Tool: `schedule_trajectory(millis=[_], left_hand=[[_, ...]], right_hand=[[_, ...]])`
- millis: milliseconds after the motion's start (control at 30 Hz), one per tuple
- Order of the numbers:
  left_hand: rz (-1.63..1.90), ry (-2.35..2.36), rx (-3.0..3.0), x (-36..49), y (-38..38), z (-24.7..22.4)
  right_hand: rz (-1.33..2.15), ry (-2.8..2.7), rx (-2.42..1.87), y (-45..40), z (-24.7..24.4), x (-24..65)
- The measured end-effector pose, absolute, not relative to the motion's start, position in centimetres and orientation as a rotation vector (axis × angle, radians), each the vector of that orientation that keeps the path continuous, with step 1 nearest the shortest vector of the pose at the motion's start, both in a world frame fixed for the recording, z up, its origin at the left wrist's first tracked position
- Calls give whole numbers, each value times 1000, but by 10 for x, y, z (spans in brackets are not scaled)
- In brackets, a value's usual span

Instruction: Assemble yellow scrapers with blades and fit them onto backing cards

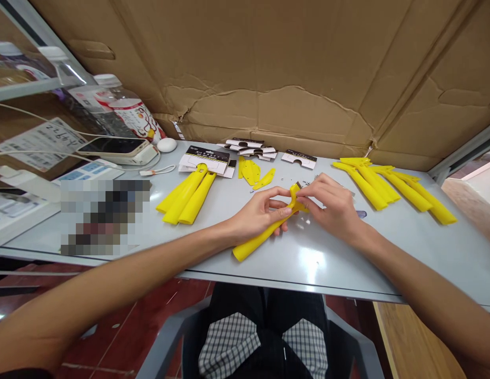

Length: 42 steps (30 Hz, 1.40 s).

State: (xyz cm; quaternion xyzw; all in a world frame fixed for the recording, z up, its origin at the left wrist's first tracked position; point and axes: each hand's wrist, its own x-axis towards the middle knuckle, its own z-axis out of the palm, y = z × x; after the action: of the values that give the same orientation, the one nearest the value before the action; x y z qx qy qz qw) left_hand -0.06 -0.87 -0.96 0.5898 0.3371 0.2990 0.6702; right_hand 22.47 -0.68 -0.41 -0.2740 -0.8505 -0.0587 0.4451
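Just below the frame's centre, a yellow, tubular-handled plastic tool [254, 243] is gripped by the curled left hand [261, 211]; the right hand [331, 204] is nearly closed at its head (anything pinched cannot be told).

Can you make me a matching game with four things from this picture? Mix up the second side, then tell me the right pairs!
Things:
1. Left hand
2. Phone
3. Cardboard
4. Floor

Clues:
A. Has a dark screen
B. Red, below the table
C. Holding a yellow handle
D. Brown, standing behind the table

Right pairs: 1-C, 2-A, 3-D, 4-B
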Motion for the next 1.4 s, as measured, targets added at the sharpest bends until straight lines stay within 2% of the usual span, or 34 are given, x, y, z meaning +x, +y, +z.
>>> schedule_trajectory(millis=[567, 800, 933, 1200, 1400], left_hand=[[642, 726, 1263, -2, -11, -5], [680, 729, 1059, -2, -6, -4], [743, 744, 832, -4, 3, -5], [816, 772, 751, -6, 12, -8], [800, 783, 802, -7, 12, -8]], right_hand=[[-225, -2113, -725, -9, -9, 223], [-142, -2112, -749, -4, -4, 230], [-38, -2323, -968, 3, 15, 259], [424, -2595, -1726, 15, 48, 313], [557, -2614, -1733, 21, 37, 331]])
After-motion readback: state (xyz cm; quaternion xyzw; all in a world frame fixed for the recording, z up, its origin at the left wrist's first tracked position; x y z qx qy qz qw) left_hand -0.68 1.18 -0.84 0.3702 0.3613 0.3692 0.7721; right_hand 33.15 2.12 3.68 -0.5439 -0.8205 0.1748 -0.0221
